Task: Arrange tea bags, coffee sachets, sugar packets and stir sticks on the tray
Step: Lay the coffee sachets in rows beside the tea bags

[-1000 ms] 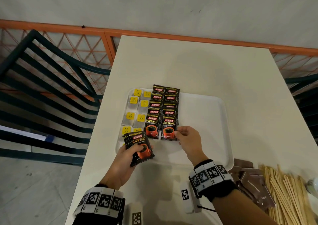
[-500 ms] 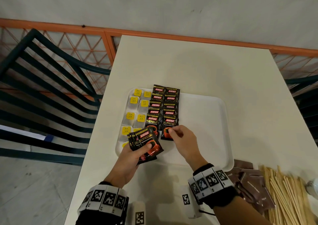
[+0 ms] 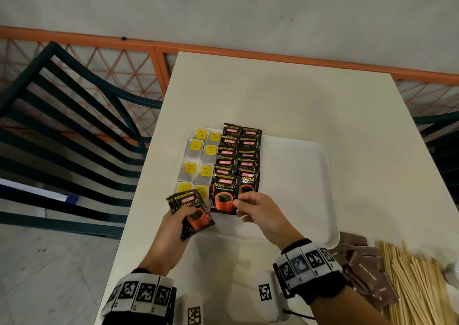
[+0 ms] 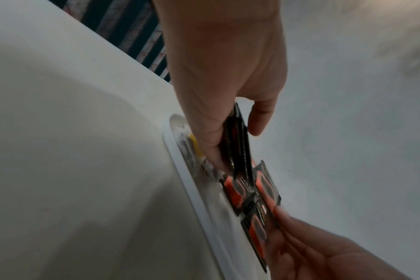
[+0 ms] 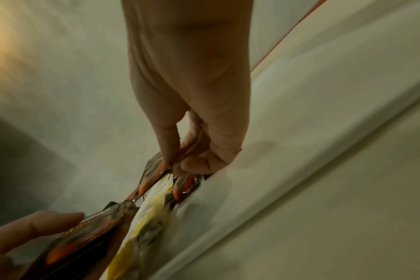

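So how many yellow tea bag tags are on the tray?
8 yellow tags, in two columns of four along the left end of the tray, beside the coffee sachets. The left hand holds a sachet stack over the nearest one, so more may be hidden.

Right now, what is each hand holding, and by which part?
The left hand grips a stack of coffee sachets by its lower end. The right hand pinches one sachet at its lower right edge.

Perhaps a café: table (image 3: 298, 106), slatted chair (image 3: 74, 116).
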Available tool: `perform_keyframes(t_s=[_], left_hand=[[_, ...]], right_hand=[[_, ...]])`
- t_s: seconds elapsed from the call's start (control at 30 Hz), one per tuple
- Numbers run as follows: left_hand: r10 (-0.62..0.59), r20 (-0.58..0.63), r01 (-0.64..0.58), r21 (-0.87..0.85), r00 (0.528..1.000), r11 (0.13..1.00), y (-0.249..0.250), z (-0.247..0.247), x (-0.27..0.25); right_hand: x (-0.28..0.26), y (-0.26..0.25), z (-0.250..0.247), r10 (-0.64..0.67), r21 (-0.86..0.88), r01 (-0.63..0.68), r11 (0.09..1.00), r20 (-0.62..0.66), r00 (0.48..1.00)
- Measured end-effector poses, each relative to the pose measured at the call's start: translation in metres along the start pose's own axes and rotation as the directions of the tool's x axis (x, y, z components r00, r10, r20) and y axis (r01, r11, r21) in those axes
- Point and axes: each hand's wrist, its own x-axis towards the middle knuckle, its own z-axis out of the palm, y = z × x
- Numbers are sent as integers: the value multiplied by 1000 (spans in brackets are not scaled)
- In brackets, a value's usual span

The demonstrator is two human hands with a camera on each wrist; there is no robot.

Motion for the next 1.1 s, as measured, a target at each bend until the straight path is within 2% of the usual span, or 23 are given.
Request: perform_keyframes(t_s=[0.2,0.33,0.5,0.8,0.87,1.0,1.03,1.1], left_hand=[[14,-87,-15,-8,996,1000,4,-18,-1],[8,-76,-7,14,997,1000,2,-16,-5],[7,-46,-5,46,999,999,0,-15,-6],[37,-8,-36,97,999,995,-5,-7,-6],[54,2,-54,138,999,989,-8,-3,-5],[76,24,-80,228,997,970,-12,9,-4],[77,35,-83,250,996,965,-13,12,-4],[79,48,-89,281,996,956,-14,18,-3]], right_hand=[[8,6,15,15,-20,-17,1000,-100,995],[13,9,22,-18,-102,3,995,-143,990],[15,11,25,-67,-140,32,990,-248,966],[13,17,25,-157,-183,99,978,-333,930],[9,14,24,-215,-232,148,961,-295,931],[-6,7,19,-158,-237,156,959,9,987],[-8,8,17,-152,-225,159,961,50,987],[-9,10,13,-163,-199,167,966,38,986]])
